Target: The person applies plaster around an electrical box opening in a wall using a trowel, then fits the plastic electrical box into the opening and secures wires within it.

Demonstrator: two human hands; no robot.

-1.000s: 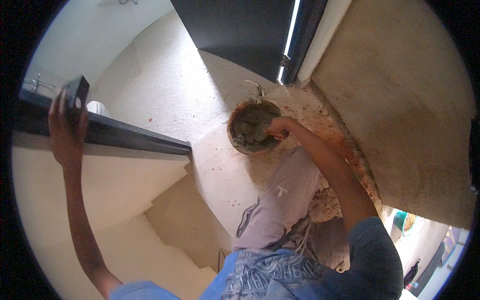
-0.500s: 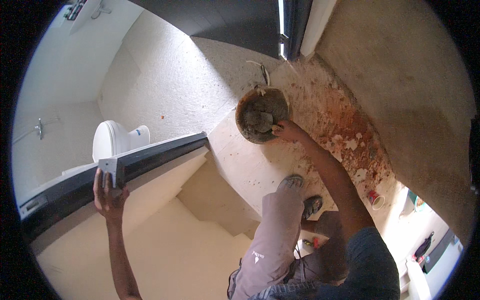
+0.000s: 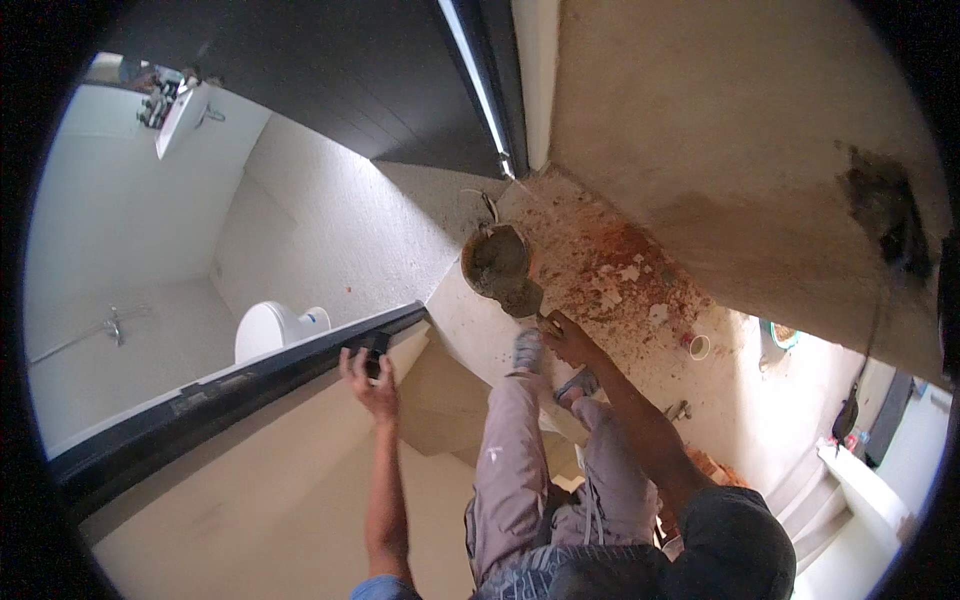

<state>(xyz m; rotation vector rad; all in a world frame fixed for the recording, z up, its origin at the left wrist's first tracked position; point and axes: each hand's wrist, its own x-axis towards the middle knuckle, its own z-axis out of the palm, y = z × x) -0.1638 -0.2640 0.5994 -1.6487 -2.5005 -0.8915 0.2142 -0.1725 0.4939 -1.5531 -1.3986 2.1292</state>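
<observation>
Mortar (image 3: 497, 250), grey and wet-looking, lies in a round bowl (image 3: 469, 270) on the floor, near the foot of a dark door (image 3: 330, 90). Right hand (image 3: 570, 340) grasps a trowel (image 3: 520, 298) by its handle; the blade, apparently coated or loaded with mortar, overlaps the bowl's near rim, though actual contact cannot be confirmed. Left hand (image 3: 373, 395) holds a small dark box (image 3: 378, 352) between thumb and fingers, beside a dark frame (image 3: 240, 388); whether the box touches the frame cannot be told. Principal hazard, in judgement: spillage. A tilted blade, or one knocked against the rim, could shed its load onto the floor or onto the sandalled left foot (image 3: 528, 350), which is near the blade. Second: the box appears gripped mainly by the fingers, so a loosened pinch, or a bump against the frame while attention rests on the trowel, could let it fall and chip. Third: reddish debris (image 3: 630, 255) lies just beside the bowl; mortar dropped there and scooped back would likely carry grit and bond poorly. Fourth: loose fragments extend toward the feet, so a careless step could slide, and with both hands occupied, neither is free to steady the body.
</observation>
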